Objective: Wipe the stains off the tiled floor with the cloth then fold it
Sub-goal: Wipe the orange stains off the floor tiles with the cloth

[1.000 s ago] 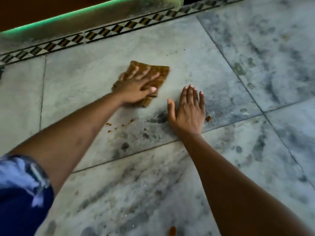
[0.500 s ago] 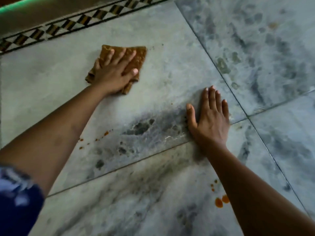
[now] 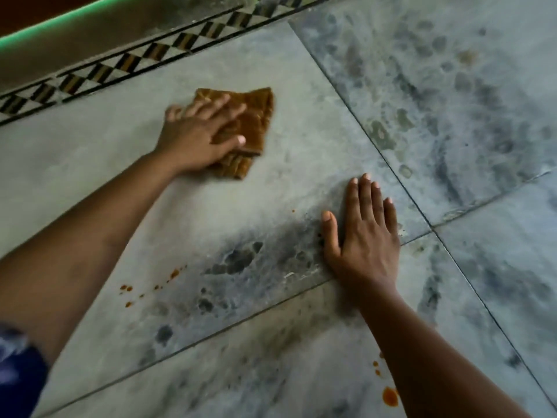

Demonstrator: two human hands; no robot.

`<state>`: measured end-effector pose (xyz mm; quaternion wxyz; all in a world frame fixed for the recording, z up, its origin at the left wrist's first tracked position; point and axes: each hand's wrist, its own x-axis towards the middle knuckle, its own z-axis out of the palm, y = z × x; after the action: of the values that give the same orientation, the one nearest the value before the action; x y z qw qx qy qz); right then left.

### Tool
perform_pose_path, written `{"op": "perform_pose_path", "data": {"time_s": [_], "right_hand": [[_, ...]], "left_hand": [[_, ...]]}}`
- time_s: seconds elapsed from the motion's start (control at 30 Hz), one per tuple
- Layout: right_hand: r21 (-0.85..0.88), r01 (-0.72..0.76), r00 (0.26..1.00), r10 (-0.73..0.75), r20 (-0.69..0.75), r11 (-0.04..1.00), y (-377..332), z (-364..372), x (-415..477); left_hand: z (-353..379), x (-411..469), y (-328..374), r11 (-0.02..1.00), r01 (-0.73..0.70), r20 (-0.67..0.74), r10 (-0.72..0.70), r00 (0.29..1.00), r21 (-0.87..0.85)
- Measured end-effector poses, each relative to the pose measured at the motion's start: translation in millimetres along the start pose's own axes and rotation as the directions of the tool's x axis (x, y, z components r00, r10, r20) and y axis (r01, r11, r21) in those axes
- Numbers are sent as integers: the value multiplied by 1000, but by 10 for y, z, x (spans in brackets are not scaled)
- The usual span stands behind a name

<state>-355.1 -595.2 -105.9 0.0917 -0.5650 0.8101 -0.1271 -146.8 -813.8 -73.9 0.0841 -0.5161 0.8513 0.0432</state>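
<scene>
A brown cloth (image 3: pixel 256 116) lies bunched on a grey marble floor tile (image 3: pixel 286 164). My left hand (image 3: pixel 199 134) presses flat on top of it, fingers spread and straight, thumb along its near edge. My right hand (image 3: pixel 364 236) lies flat on the same tile near the grout line, fingers straight, holding nothing. Small orange-brown stain drops (image 3: pixel 129 289) dot the tile below my left forearm. Larger orange drops (image 3: pixel 389 396) sit on the nearer tile beside my right forearm.
A black, brown and white checked border strip (image 3: pixel 126 64) runs along the far edge of the tiles, with a raised step with a green-lit edge (image 3: pixel 60 22) behind it. Dark grey marbling marks the tiles at the right (image 3: pixel 437 101).
My left hand has slid the cloth across the tile, to the right relative to my right hand. My right hand stays planted flat on the floor.
</scene>
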Motion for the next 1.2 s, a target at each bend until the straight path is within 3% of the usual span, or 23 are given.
{"op": "perform_pose_path", "data": {"time_s": [0.1,0.17,0.3,0.43,0.53,0.67,0.73,0.83,0.93,1.07,1.2], "right_hand": [[9,6,1000,-6,3,1000,-9,8,-6],[6,10,1000,-10,7,1000,-5,8,-2],[-1,7,1000,-7,6,1000,-15,-7,-2],[0,12,1000,-12,12,1000,-5,-8,-2],[22,19,1000,-19,-2,1000,9,3,-10],[24,27,1000,-27,-11,999,19,-6,-11],[36,28,999,-27,-17,999,16,-21,-19],[108,-2,998,9,-61,994,14,-71,-14],[34,26,997,-23,-73,999,336,-170,-50],[-63,-57,998,58,12,996,938,-280,-150],[-72,-8,1000,8,-1,997,943,-211,-126]], "left_hand": [[-29,490,118,967,222,43,-218,975,-125],[-48,694,425,953,246,40,-243,969,-175],[23,305,857,990,36,18,-34,999,-140],[188,-665,578,977,-181,11,183,983,-113],[162,-715,256,993,-18,73,27,997,-117],[67,-257,642,952,224,87,-211,974,-209],[65,-265,1025,956,203,95,-187,978,-213],[184,-803,1426,985,56,82,-43,996,-163],[337,-1424,1253,991,-57,76,67,995,-125],[272,-1387,860,982,113,168,-86,982,-152],[136,-829,1216,935,267,168,-231,958,-233]]}}
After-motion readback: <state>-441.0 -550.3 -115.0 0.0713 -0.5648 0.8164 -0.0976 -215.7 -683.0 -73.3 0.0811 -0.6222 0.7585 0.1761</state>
